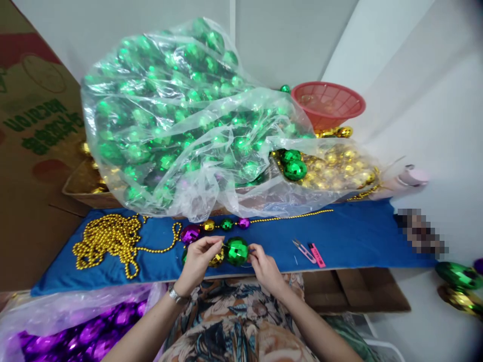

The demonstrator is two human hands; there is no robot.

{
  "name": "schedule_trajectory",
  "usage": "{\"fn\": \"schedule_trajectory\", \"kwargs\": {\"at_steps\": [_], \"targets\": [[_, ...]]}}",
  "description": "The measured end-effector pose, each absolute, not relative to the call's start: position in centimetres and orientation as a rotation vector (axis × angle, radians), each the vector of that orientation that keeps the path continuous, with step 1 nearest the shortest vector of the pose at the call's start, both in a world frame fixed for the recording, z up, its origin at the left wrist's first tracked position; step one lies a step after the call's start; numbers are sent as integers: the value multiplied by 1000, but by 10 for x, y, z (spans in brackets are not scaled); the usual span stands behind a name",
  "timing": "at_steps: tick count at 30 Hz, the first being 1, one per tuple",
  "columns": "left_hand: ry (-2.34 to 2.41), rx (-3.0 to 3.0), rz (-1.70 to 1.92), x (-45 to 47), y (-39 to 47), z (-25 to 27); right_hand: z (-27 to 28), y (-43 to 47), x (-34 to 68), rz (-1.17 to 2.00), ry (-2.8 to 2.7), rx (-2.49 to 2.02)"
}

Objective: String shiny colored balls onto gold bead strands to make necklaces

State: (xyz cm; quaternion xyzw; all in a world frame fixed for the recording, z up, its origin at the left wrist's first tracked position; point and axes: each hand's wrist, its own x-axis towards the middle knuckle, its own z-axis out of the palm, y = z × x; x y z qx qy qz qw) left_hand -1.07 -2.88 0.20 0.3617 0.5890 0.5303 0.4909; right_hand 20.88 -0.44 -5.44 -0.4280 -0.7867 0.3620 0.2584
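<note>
A large shiny green faceted bead [237, 251] is between my two hands, over the front edge of the blue cloth. My left hand [202, 256] pinches a thin thread at the bead's left side. With fingers closed, my right hand [264, 266] grips the bead's right end; its fingertips are partly hidden. A gold faceted bead [217, 259] shows partly behind my left hand. Beyond it, a large purple bead [190, 234] and a row of smaller gold, green and purple beads [244, 223] join a gold bead chain [290, 216].
Gold bead chain [107, 241] lies heaped at left on the blue cloth [362, 246]. Thread snips [304, 251] and a pink cutter [317, 255] lie right. Behind are a clear bag of green beads [169, 110] and a red basket [328, 103]. Purple beads [83, 332] fill a bag lower left.
</note>
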Motion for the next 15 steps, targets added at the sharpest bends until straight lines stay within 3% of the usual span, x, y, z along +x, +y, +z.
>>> {"fn": "schedule_trajectory", "kwargs": {"at_steps": [2, 5, 9, 15], "targets": [[1453, 1006, 1268, -3, -28, -3, -67, 0, 214, 1074, -2107, -1215], [1454, 1173, 1328, 5, -27, -2, -73, 5, 222, 966, -2145, -1244], [1428, 1199, 1397, 10, -21, 19, -48, 11, 223, 785, -2137, -1190], [1332, 1236, 1439, 26, -21, 44, -18, 12, 209, 788, -2215, -941]]}}
